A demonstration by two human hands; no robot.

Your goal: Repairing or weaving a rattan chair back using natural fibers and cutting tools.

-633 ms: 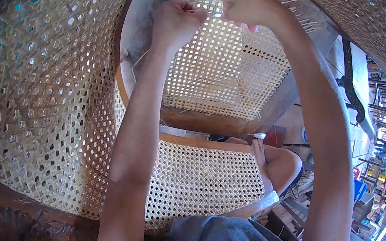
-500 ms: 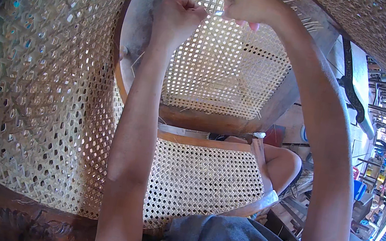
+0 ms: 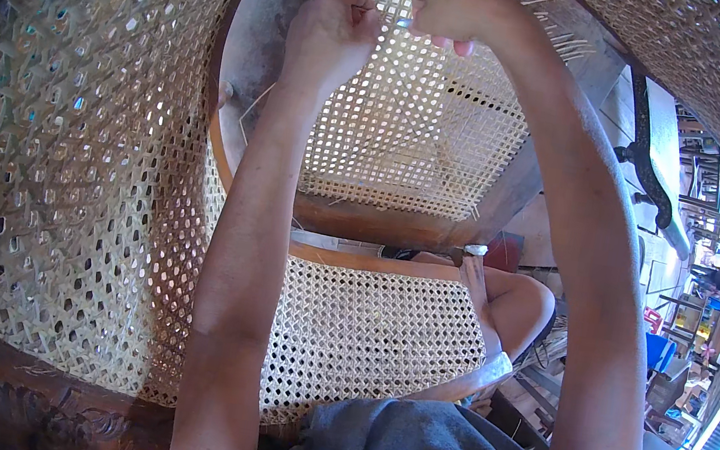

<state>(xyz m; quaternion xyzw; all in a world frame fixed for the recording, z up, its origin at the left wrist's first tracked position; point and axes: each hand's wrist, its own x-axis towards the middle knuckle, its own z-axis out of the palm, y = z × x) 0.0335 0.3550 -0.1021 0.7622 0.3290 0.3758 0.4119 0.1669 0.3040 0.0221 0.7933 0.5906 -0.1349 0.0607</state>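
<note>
Both my hands are raised over the far part of a woven cane panel (image 3: 401,138) set in a wooden frame (image 3: 379,224). My left hand (image 3: 332,39) is closed in a pinch above the panel's far left corner; whatever it grips is hidden by the fingers. Just to its right, my right hand (image 3: 453,8) is curled closed, with a small shiny, bluish-white tip (image 3: 403,23) showing at its fingers. What that tip belongs to cannot be made out. Loose cane ends (image 3: 571,46) stick out along the panel's far right edge.
A second cane panel (image 3: 371,338) lies nearer me, above a grey cloth (image 3: 401,445). Large curved cane weaving (image 3: 82,155) rises at the left, with carved dark wood (image 3: 62,413) below it. Another person's bent knee (image 3: 516,304) shows beyond the near panel. Furniture stands at far right.
The whole view has shifted slightly, so the panels sit a little further left. Both hands keep nearly the same closed pose over the same spot.
</note>
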